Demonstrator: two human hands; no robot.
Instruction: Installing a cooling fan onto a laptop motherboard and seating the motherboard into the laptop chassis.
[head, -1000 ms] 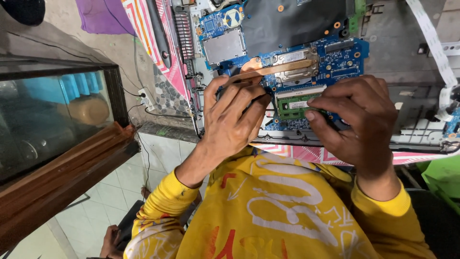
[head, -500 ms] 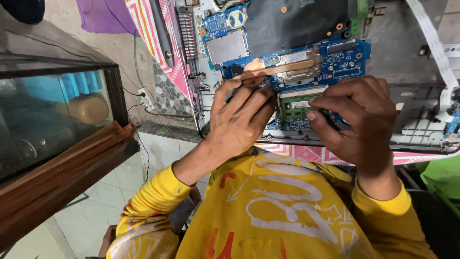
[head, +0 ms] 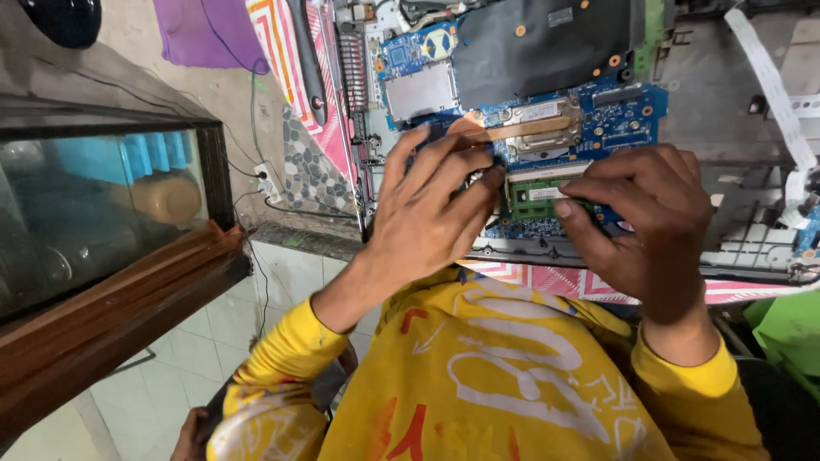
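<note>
Pale floor tiles and a dark glass cabinet (head: 94, 205) lie left of your opened laptop (head: 735, 128). Since a moment ago, your left hand (head: 431, 218) has spread its fingers wider over the blue circuit board (head: 615, 119), holding nothing. Your right hand (head: 653, 226) stays pinched on the green memory card (head: 542, 195), seated at the board's near edge.

We see even, fairly bright light with soft shadows under the left hand (head: 431, 213) and right hand (head: 645, 218). The glass cabinet (head: 94, 205) at left carries dull reflections. The frame's edges bend slightly, and fine detail looks a little soft.
</note>
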